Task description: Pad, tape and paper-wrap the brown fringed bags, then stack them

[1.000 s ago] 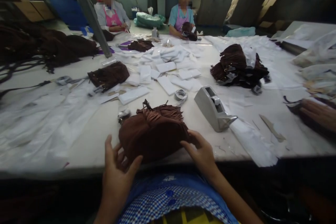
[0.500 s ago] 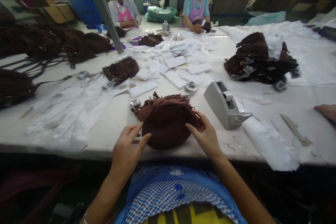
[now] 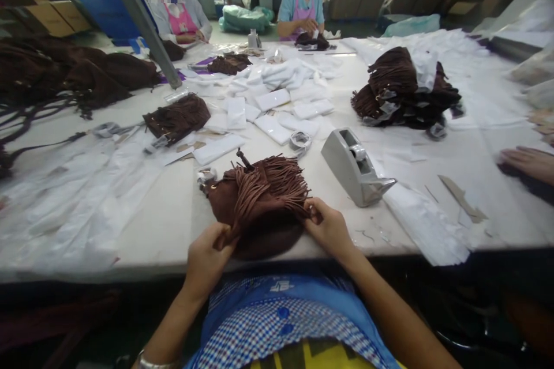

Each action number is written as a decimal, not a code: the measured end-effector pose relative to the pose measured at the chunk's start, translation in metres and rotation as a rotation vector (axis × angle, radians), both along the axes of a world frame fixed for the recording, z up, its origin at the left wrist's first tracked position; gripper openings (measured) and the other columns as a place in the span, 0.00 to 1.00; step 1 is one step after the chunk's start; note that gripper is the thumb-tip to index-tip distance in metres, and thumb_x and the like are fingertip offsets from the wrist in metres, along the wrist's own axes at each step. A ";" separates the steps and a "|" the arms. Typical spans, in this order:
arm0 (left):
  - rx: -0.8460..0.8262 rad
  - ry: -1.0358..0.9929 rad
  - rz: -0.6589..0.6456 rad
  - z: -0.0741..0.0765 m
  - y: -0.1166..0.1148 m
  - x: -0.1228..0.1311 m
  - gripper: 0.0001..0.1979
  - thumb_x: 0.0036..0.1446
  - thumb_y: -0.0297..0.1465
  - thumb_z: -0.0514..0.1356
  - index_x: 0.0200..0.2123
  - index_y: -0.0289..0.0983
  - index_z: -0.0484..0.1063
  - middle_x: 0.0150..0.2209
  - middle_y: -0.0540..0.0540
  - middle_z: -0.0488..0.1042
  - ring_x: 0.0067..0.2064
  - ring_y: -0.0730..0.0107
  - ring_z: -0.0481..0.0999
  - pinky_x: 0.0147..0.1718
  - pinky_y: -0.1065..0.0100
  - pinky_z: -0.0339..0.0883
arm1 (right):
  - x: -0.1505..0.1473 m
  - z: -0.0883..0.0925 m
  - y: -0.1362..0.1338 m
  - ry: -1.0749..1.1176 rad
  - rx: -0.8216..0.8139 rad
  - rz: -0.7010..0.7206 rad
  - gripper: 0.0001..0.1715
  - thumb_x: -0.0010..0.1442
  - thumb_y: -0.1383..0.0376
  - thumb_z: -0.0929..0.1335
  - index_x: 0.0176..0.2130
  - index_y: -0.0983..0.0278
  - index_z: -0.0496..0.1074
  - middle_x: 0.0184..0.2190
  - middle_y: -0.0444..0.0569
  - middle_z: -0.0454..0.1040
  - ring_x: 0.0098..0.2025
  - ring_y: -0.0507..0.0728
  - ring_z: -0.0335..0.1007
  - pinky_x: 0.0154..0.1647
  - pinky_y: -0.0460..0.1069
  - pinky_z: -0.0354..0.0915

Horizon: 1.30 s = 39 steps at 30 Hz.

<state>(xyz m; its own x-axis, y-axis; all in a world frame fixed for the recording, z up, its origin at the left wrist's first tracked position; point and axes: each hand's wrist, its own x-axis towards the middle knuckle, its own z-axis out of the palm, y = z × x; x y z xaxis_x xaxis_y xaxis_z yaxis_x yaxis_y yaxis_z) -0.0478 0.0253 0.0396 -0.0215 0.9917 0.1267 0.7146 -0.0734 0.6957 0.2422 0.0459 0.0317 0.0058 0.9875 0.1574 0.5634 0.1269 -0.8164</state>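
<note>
A dark brown fringed bag (image 3: 264, 202) lies at the front edge of the table, its rounded base toward me and its fringe on the far side. My left hand (image 3: 210, 256) pinches the bag's left side where the fringe strands run down. At the right side, my right hand (image 3: 326, 225) has its fingers closed on the fringe or edge there; which of the two I cannot tell. Wrapped hardware (image 3: 206, 176) shows at the bag's far left corner. Just right of the bag stands a grey tape dispenser (image 3: 357, 167).
Clear plastic bags (image 3: 86, 202) spread over the table's left. White packets (image 3: 270, 101) are scattered in the middle. More brown bags are piled at right (image 3: 402, 89) and left (image 3: 78, 72). Two people work across the table; another person's hand (image 3: 530, 162) rests at the right edge.
The bag's fringed side has tipped up into view, while its round base now faces lower. Both hands have gone from spread fingers to pinching its sides. My view has shifted slightly right.
</note>
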 end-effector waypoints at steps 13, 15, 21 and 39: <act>-0.440 -0.201 0.019 0.029 0.031 -0.020 0.30 0.54 0.59 0.55 0.21 0.37 0.66 0.18 0.51 0.67 0.18 0.70 0.68 0.18 0.71 0.61 | 0.018 0.011 0.018 0.317 -0.409 -0.027 0.30 0.61 0.39 0.62 0.38 0.62 0.71 0.31 0.49 0.77 0.32 0.59 0.77 0.30 0.51 0.74; -0.426 -0.184 -0.016 0.030 0.038 -0.014 0.30 0.52 0.58 0.57 0.19 0.36 0.67 0.18 0.50 0.67 0.21 0.69 0.69 0.19 0.71 0.60 | 0.013 0.013 0.022 0.376 -0.611 0.002 0.32 0.58 0.36 0.63 0.35 0.62 0.70 0.22 0.47 0.75 0.24 0.59 0.75 0.24 0.52 0.73; -0.401 -0.466 0.045 0.017 0.044 -0.023 0.27 0.52 0.54 0.60 0.31 0.33 0.76 0.27 0.47 0.78 0.32 0.61 0.76 0.29 0.68 0.69 | 0.011 0.013 0.033 0.492 -0.636 0.093 0.30 0.51 0.40 0.70 0.23 0.64 0.69 0.19 0.47 0.76 0.21 0.56 0.75 0.23 0.48 0.72; 0.106 0.201 -0.085 0.042 0.008 -0.029 0.30 0.54 0.54 0.61 0.55 0.45 0.70 0.51 0.45 0.73 0.40 0.62 0.77 0.45 0.58 0.72 | 0.016 0.022 -0.004 0.091 -0.022 0.123 0.30 0.58 0.54 0.72 0.58 0.56 0.69 0.50 0.52 0.69 0.45 0.58 0.74 0.42 0.52 0.79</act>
